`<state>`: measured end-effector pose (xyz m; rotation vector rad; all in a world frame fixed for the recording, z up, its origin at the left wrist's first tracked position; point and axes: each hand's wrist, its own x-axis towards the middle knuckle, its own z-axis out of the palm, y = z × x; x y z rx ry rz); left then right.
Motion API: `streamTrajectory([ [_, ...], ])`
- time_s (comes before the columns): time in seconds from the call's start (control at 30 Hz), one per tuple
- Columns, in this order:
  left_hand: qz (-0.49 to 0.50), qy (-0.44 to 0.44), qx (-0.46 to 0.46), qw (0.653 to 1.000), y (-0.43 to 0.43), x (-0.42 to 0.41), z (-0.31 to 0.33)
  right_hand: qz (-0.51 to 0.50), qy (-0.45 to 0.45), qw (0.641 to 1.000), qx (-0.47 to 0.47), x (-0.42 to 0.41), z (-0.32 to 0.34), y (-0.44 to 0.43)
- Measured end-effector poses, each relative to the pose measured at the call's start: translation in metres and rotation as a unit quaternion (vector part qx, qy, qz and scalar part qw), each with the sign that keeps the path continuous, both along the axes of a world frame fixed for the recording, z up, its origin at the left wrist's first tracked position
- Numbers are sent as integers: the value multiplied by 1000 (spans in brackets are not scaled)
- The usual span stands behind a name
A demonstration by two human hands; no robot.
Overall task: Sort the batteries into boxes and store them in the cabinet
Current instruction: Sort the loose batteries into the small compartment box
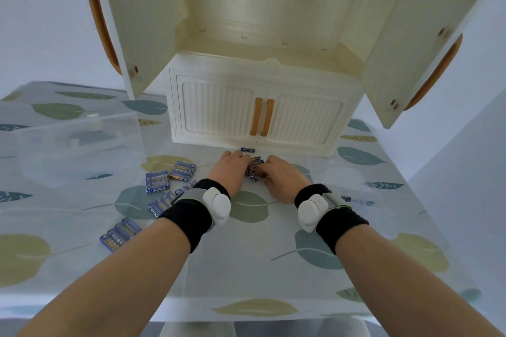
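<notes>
Hands meet just in front of the cabinet (260,107), low on the surface (246,268) with its leaf-printed cloth. The left hand (228,171) and the right hand (282,178) face each other with a small cluster of loose batteries (255,168) between them, fingers curled in around the pile; each grip looks closed on the cluster, though how many batteries each hand actually holds cannot be told. One single battery (247,150) lies apart, just beyond the fingertips and close to the cabinet's shut lower doors. The upper compartment stands with both doors swung wide. Left of the hands, several shrink-wrapped battery packs (157,181) lie scattered on the surface, one near the left wristband and another further toward the near edge. A clear plastic box (79,148) sits at the far left, well apart from the hands. Both wrists carry black bands with white devices.
</notes>
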<state>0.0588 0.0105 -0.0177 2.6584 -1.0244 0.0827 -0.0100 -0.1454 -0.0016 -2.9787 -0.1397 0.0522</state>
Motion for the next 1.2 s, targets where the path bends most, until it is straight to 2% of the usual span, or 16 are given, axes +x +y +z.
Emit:
streamTrajectory([
  [0.43,15,-14,51,998,10,-10,2,-41,-7,999,-12,-13,0,3],
  [0.67,-10,-14,-7,1000,-20,-27,17,-73,-42,996,28,-36,16,-18],
  [0.9,-80,-46,-50,994,-81,-63,34,-159,-113,979,57,-82,39,-81],
  [1.07,-121,-16,-48,991,-117,-82,36,-206,-98,973,44,-109,37,-117],
  [1.2,-127,-5,-21,992,-134,-91,34,-197,-60,978,24,-123,32,-133],
])
